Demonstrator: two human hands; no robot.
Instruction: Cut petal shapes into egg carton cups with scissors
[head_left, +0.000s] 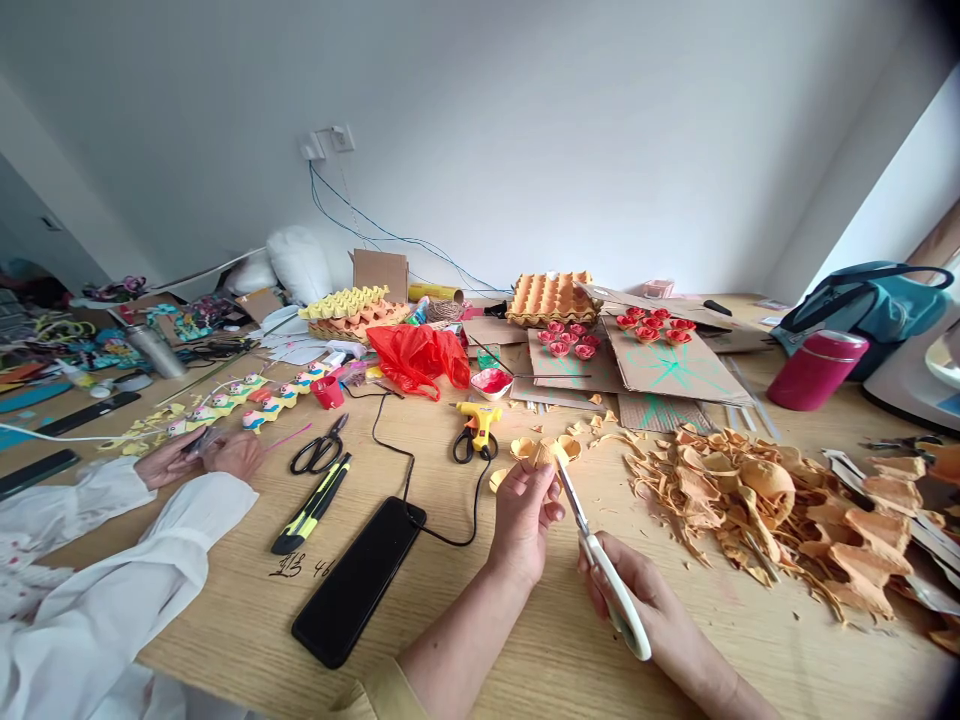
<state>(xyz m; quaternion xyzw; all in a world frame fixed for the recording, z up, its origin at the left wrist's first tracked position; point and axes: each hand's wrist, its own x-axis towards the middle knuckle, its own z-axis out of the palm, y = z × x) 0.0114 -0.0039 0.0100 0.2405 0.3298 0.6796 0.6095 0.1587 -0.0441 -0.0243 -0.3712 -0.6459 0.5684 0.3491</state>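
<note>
Near the middle of the table, my left hand pinches an orange egg-carton cup between thumb and fingers. My right hand is wrapped round the white handles of a pair of scissors. Its blades point up and away from me, with the tips at the right edge of the cup. Just behind my left hand lie several loose cut cups. A yellow hot glue gun rests beyond them, with its black cord running left.
A heap of carton scraps covers the right side. A black phone, utility knife and black-handled scissors lie left. Red paper flowers sit on cardboard. A co-worker's hands are at far left.
</note>
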